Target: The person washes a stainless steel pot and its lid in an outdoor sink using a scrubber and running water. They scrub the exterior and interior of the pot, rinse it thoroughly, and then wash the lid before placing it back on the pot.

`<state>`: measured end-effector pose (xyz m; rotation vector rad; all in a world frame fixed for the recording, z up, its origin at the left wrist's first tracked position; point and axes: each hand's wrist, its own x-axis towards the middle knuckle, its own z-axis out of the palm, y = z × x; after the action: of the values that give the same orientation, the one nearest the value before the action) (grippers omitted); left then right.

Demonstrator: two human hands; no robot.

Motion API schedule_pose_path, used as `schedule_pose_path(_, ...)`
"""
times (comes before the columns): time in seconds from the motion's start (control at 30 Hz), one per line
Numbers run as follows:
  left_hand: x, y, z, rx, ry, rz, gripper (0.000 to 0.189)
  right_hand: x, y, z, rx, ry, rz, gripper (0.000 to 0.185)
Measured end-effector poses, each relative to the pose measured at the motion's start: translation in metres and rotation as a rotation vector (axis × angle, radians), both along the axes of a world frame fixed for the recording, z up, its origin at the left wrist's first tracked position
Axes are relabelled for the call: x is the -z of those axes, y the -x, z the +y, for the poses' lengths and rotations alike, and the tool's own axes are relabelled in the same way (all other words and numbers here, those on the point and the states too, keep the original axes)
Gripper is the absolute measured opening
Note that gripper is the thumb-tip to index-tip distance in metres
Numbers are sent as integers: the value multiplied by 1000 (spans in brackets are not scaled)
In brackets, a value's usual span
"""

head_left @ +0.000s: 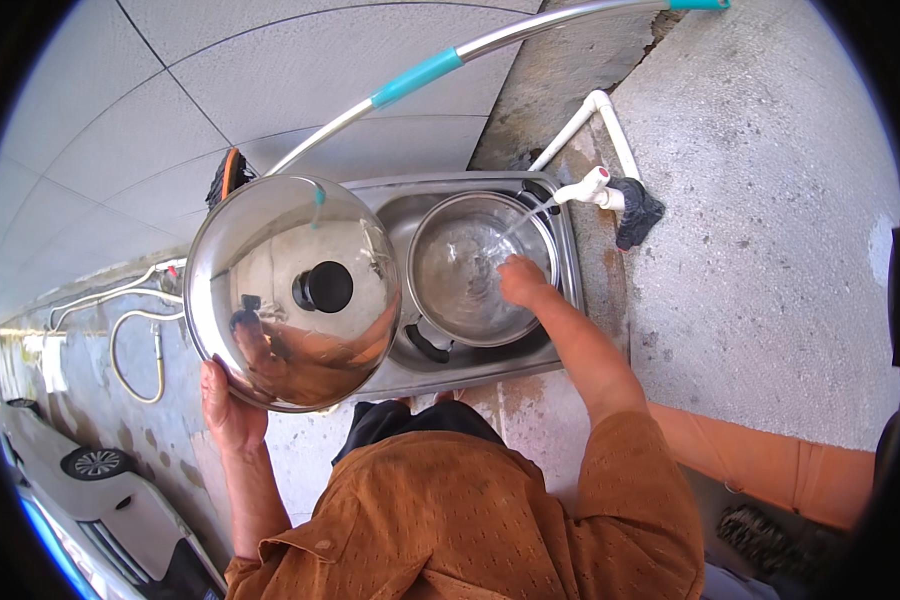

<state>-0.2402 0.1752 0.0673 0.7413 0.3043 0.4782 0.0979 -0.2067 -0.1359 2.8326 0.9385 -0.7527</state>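
Observation:
My left hand [232,412] grips the lower left rim of a shiny domed metal pot lid [300,232] with a black knob [330,286]. The lid covers the left part of a stainless steel sink [495,367]. In the sink stands a round steel pot [450,300] with black handles, water inside it. A white plastic tap [586,187] runs a stream into the pot. My right hand [523,280] is over the pot's right side, near the stream, with its fingers curled; whether it holds something small is hidden.
A pole with turquoise sleeves [420,75] leans behind the sink. White pipe [615,135] and dark cloth [637,214] are by the tap. A brush-like object with an orange edge [231,172] stands behind the lid. A hose [116,360] and a white car [112,502] are at left.

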Motion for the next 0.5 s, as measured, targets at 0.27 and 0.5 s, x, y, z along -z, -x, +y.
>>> schedule_pose_path(0.27,10,5,7,-5,-35,26,45,60,-16,11,175,-257,-158,34)
schedule_pose_path(0.5,17,5,2,-45,25,116,54,103,-37,-1,57,88,-104,26)
